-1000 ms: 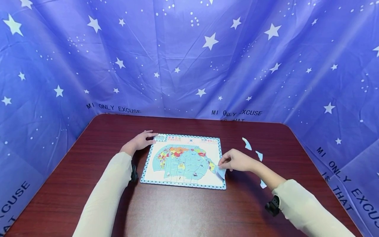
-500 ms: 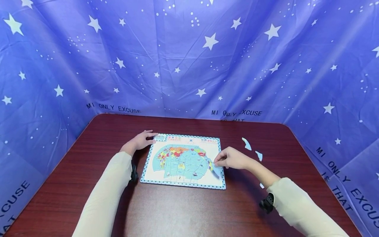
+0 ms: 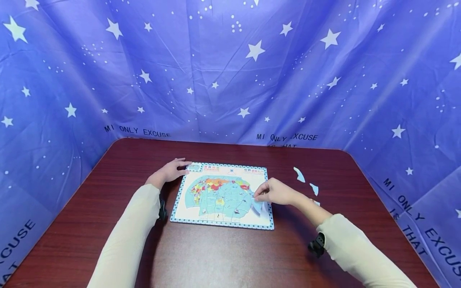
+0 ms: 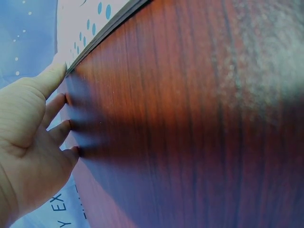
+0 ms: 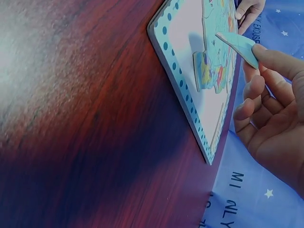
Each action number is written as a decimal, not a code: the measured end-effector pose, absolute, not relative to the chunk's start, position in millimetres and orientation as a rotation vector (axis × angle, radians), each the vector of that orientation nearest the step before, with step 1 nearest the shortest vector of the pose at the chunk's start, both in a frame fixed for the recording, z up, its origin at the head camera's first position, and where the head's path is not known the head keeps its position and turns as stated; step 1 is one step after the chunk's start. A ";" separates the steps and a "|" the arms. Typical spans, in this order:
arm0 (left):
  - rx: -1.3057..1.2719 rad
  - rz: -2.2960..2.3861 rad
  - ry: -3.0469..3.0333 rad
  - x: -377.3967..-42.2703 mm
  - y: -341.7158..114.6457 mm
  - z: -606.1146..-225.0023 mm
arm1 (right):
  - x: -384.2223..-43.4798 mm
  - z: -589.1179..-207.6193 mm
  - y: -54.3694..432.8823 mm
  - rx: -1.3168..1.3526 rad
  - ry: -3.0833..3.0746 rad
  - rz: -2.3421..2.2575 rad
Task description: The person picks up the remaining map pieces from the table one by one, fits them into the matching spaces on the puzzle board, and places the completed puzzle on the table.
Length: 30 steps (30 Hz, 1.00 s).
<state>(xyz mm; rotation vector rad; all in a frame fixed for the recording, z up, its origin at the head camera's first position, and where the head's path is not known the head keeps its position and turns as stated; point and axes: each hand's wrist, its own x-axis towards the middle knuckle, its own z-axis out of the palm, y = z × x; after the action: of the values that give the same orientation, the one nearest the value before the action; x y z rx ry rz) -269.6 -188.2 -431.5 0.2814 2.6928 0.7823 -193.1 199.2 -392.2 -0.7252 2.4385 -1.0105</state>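
While the left hand point(image 3: 172, 170), fingers spread, touches the world-map puzzle board point(image 3: 248, 221) at the head frame's lower centre, the right hand point(image 3: 278, 192) pinches a blue puzzle piece point(image 3: 257, 207) over the board's right side.

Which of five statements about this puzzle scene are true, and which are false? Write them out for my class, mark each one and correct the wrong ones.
1. The right hand pinches a light blue piece. True.
2. The left hand is also holding a piece. False: it is at the far left corner of the puzzle board, with no piece in it.
3. Loose pieces lie on the table to the right of the puzzle board. True.
4. The light blue piece lies flat on the puzzle board. False: the right wrist view shows it tilted and raised above the surface.
5. The curtain behind the table is printed with white stars. True.
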 end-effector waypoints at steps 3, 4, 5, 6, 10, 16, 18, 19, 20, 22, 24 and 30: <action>0.278 0.787 2.692 -269.8 -188.1 -431.7 | -193.8 -393.2 195.3 -0.729 2.460 -1.002; 0.277 0.790 2.691 -269.9 -188.0 -431.7 | -194.1 -393.2 194.2 -0.730 2.463 -1.001; 0.277 0.792 2.691 -270.0 -187.9 -431.7 | -194.2 -392.9 193.1 -0.729 2.462 -1.006; 0.277 0.794 2.690 -270.0 -187.8 -431.5 | -194.5 -393.1 192.0 -0.729 2.461 -1.010; 0.285 0.796 2.686 -269.6 -187.9 -430.5 | -195.2 -392.6 187.4 -0.729 2.446 -1.015; 0.294 0.793 2.684 -268.8 -188.5 -429.9 | -195.4 -391.1 181.7 -0.733 2.433 -1.032; 0.293 0.793 2.685 -269.0 -188.4 -430.2 | -195.6 -390.8 179.6 -0.726 2.428 -1.042; 0.292 0.794 2.685 -269.3 -188.3 -430.4 | -195.7 -390.9 178.6 -0.727 2.427 -1.043; 0.289 0.794 2.686 -269.5 -188.3 -430.7 | -195.9 -391.1 177.6 -0.728 2.427 -1.044; 0.286 0.795 2.690 -270.2 -188.4 -431.5 | -196.0 -391.3 175.6 -0.717 2.423 -1.050; 0.285 0.800 2.694 -270.9 -188.8 -432.2 | -196.3 -392.2 173.6 -0.723 2.412 -1.061; 0.280 0.801 2.693 -270.0 -188.7 -431.6 | -196.1 -392.9 166.4 -0.738 2.385 -1.080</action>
<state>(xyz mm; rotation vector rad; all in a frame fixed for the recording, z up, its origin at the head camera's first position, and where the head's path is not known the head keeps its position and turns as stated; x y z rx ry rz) -270.0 -188.7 -431.6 0.2798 2.6930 0.8006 -196.1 166.4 -392.9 -0.7376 2.3846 -1.0796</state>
